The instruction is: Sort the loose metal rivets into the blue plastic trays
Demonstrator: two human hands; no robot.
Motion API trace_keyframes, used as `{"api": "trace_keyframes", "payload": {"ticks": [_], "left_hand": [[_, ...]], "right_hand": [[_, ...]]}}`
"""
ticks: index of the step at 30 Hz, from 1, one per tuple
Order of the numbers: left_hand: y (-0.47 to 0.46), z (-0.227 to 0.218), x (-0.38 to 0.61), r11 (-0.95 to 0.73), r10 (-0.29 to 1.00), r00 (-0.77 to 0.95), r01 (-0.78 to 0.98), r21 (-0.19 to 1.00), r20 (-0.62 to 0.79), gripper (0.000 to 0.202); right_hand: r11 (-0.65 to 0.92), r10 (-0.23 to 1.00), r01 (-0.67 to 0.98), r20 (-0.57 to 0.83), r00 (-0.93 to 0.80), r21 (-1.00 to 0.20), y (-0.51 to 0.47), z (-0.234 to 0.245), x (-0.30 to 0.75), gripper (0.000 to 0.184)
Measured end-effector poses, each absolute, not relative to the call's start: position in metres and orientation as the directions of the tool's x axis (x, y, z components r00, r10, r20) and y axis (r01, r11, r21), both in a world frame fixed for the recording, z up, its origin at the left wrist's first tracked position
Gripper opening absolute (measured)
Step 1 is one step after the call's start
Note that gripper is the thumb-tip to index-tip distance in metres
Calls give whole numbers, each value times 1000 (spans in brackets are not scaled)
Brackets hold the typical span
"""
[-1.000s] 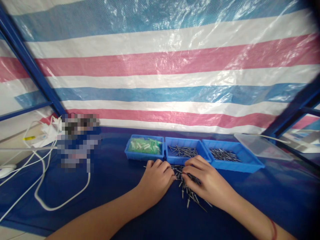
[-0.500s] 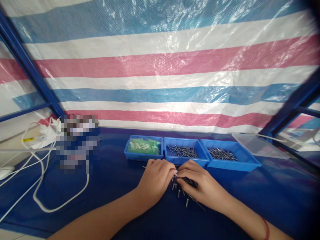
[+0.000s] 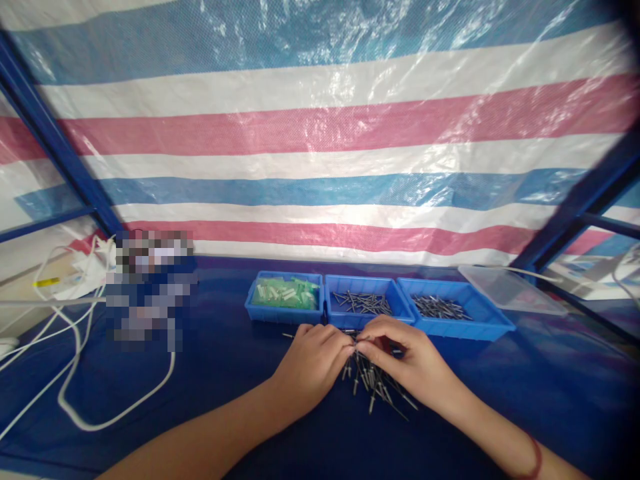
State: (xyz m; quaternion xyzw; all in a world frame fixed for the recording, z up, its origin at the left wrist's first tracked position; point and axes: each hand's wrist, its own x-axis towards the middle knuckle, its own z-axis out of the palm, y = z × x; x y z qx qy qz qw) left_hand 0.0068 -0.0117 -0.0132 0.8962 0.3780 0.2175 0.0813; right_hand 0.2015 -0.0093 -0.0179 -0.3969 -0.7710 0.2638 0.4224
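Observation:
Over a loose pile of blind rivets on the blue table, my two hands meet fingertip to fingertip. My left hand is closed, its thumb and forefinger pinched at a thin silvery rivet that is mostly hidden. From the other side my right hand pinches the same spot between thumb and forefinger. Just behind the hands stand three blue bins: the left bin has pale pieces in green plastic, while the middle bin and the right bin hold many rivets.
A clear plastic lid lies at the back right, against the right bin. White cables loop over the left side, near a blurred-out patch. Blue metal posts and a striped plastic sheet bound the table behind.
My right hand has lifted and opened out slightly, uncovering more of the rivet pile. My left hand stays almost in place. The view has shifted slightly.

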Motion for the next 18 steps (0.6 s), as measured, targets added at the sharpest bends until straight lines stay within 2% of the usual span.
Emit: {"api": "trace_keyframes", "payload": {"ticks": [8, 18], "left_hand": [[-13, -16, 7, -716, 698, 635, 617, 325, 332, 24], [-15, -14, 9, -686, 727, 607, 630, 365, 320, 17]], "right_hand": [[459, 874, 273, 374, -310, -846, -9, -24, 200, 16], [502, 853, 353, 387, -349, -789, -12, -19, 202, 13]]}}
